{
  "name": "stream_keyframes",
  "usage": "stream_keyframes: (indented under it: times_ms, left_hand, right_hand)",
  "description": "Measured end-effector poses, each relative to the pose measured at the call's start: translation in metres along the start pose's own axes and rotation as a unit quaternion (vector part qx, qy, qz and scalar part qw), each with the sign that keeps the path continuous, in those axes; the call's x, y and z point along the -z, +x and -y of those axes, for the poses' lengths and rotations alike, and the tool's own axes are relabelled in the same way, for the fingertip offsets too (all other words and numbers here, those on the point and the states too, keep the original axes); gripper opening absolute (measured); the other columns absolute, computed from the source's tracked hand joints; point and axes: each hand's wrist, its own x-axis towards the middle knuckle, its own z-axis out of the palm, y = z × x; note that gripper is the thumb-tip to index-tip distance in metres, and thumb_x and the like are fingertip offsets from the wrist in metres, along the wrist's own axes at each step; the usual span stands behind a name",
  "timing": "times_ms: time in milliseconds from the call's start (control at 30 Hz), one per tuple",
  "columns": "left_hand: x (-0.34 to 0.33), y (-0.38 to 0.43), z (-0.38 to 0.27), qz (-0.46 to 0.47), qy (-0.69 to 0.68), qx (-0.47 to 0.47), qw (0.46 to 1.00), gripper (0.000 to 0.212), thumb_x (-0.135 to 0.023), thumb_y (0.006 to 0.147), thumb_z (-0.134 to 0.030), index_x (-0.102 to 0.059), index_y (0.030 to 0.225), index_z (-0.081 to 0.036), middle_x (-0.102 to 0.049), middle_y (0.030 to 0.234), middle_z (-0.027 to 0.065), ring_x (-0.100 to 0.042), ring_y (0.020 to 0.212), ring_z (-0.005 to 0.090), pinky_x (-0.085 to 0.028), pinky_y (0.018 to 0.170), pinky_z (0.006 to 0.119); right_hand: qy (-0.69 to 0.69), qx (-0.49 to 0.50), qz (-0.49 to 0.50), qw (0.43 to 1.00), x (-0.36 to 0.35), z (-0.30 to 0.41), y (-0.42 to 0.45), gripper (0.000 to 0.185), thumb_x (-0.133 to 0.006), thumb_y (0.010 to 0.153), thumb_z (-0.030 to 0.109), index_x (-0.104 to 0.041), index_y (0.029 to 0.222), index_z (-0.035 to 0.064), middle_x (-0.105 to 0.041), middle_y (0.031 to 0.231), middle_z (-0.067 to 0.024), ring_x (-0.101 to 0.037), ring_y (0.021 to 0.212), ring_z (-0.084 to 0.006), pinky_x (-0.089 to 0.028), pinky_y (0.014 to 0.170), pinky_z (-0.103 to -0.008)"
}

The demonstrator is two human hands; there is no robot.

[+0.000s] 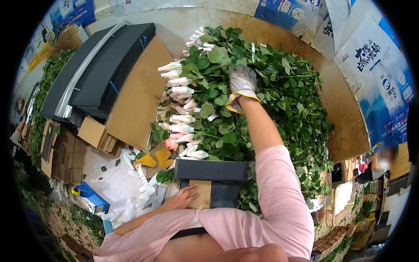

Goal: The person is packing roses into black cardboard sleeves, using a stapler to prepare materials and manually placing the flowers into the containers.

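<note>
My right hand (243,80), in a grey-white work glove with a yellow-edged cuff, reaches into a large heap of leafy rose stems (278,85). Leaves hide its fingertips, so whether it grips a stem does not show. Along the heap's left side lie rose heads in white foam net sleeves (181,90); one pink rose (171,143) shows bare. Bare and without a glove, my left hand (188,196) rests on a brown cardboard piece (200,193) over black board, just below a black ridged block (211,169). Its fingers are slightly apart.
Stacked black sheets (98,65) and a large cardboard sheet (137,91) stand at left. A yellow-and-brown glove (155,160), loose white sleeves (149,193) and a blue tape dispenser (90,196) lie on the table. Cardboard (340,108) borders the heap; another person (376,163) is far right.
</note>
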Motion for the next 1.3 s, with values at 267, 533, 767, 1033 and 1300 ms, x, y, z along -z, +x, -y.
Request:
stream_keyframes:
  times_ms: [267,533,767,1033,1300]
  left_hand:
    - [0.002,-0.005,-0.001,-0.041,-0.038,-0.014,0.998,0.064,-0.07,0.072,-0.028,-0.047,0.125,0.0,-0.036,0.137,0.0198,-0.03,0.129,0.036,-0.029,0.107,0.043]
    - [0.0,-0.003,-0.001,-0.031,-0.014,-0.002,0.999,0.064,-0.07,0.071,-0.026,-0.049,0.125,-0.001,-0.042,0.135,0.0121,-0.031,0.128,0.0348,-0.027,0.108,0.042]
    - [0.014,-0.003,-0.011,-0.03,-0.026,0.004,0.999,0.059,-0.071,0.07,-0.017,-0.049,0.122,0.002,-0.042,0.134,0.014,-0.032,0.128,0.0357,-0.03,0.107,0.041]
    - [0.013,0.004,-0.001,-0.047,0.0,-0.016,0.999,0.056,-0.073,0.067,-0.015,-0.054,0.117,0.0,-0.047,0.13,0.015,-0.036,0.125,0.0373,-0.034,0.104,0.042]
    - [0.023,0.001,0.004,-0.023,-0.035,0.006,0.999,0.041,-0.072,0.072,-0.018,-0.062,0.109,-0.005,-0.051,0.128,0.0143,-0.038,0.125,0.0375,-0.033,0.103,0.044]
  right_hand:
    - [-0.133,0.076,0.074,0.985,0.077,0.005,0.038,0.027,-0.05,0.084,0.014,-0.063,0.108,0.0132,-0.064,0.105,-0.0071,-0.063,0.096,-0.0259,-0.045,0.085,-0.0363]
    - [-0.126,0.1,0.019,0.987,0.197,-0.061,0.056,0.029,-0.051,0.083,0.016,-0.06,0.11,0.0126,-0.061,0.103,-0.011,-0.061,0.096,-0.0274,-0.047,0.082,-0.0355]
    - [-0.053,0.131,0.023,0.99,0.23,-0.063,0.006,0.029,-0.051,0.082,0.018,-0.06,0.109,0.0127,-0.058,0.102,-0.0133,-0.059,0.095,-0.029,-0.048,0.081,-0.0383]
    - [0.028,0.15,0.058,0.987,0.134,-0.003,-0.109,0.022,-0.052,0.086,0.026,-0.059,0.1,0.0109,-0.056,0.102,-0.0149,-0.056,0.092,-0.034,-0.048,0.079,-0.0424]
    - [0.039,0.138,0.08,0.986,0.179,-0.024,-0.137,0.035,-0.064,0.081,0.02,-0.055,0.112,0.0074,-0.052,0.111,-0.0157,-0.055,0.101,-0.0329,-0.048,0.084,-0.041]
